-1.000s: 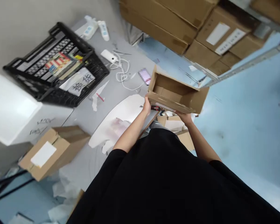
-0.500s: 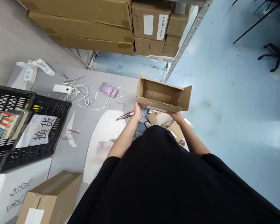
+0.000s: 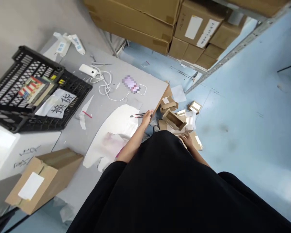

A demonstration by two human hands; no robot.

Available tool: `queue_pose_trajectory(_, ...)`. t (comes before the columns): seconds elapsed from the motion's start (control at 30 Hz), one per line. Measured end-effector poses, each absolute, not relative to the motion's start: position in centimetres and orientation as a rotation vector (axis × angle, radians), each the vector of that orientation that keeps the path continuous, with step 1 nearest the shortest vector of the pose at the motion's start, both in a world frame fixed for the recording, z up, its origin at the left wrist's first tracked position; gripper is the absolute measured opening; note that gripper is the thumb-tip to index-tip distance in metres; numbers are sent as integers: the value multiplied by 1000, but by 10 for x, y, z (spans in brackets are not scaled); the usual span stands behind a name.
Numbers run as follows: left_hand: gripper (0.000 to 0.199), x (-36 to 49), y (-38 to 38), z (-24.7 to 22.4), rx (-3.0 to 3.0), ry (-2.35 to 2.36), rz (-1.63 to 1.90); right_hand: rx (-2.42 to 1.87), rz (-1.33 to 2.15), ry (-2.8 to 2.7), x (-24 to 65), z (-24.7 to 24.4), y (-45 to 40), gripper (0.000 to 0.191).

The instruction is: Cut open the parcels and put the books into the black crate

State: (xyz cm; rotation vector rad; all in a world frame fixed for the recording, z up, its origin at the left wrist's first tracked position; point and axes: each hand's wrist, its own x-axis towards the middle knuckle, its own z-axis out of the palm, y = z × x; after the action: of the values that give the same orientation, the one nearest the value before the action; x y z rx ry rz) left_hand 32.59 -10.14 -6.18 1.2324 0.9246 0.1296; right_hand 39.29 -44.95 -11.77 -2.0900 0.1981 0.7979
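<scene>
My left hand (image 3: 146, 118) is at the table's edge, its fingers loosely apart at the end of the red and black cutter knives (image 3: 137, 115), with no visible grip on them. Over the cardboard pile beside the table, my right hand (image 3: 187, 141) has its fingers spread and nothing held in them. An open, hollow cardboard box (image 3: 174, 120) lies tilted among flattened and small boxes, away from both hands. White sheet material (image 3: 102, 136) lies on the grey table beside my left forearm.
On the table (image 3: 75, 181) are a black crate (image 3: 71, 118), a taped carton (image 3: 48, 174), a white power strip (image 3: 87, 70) with cable and a blurred purple item (image 3: 131, 84). A metal shelf (image 3: 235, 48) with cartons stands ahead. Blue floor lies right.
The open box has left both hands and now lies lower, in the pile. My right hand has moved down and opened; my left hand is nearer the knives. The view has turned.
</scene>
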Motion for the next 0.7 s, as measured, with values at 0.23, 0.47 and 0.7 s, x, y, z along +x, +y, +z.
queue_pose_trajectory(0.23, 38, 266, -74, -45, 1237, 1050, 373, -1978, 883, -213, 433, -109, -314, 99)
queue_pose_trajectory(0.47, 39, 148, -47, -32, 1134, 1219, 707, -1791, 985, -635, 400, -79, -172, 95)
queue_pose_trajectory(0.7, 38, 25, -69, -49, 871, 1508, 1048, -1654, 1303, -1071, 275, -75, -92, 93)
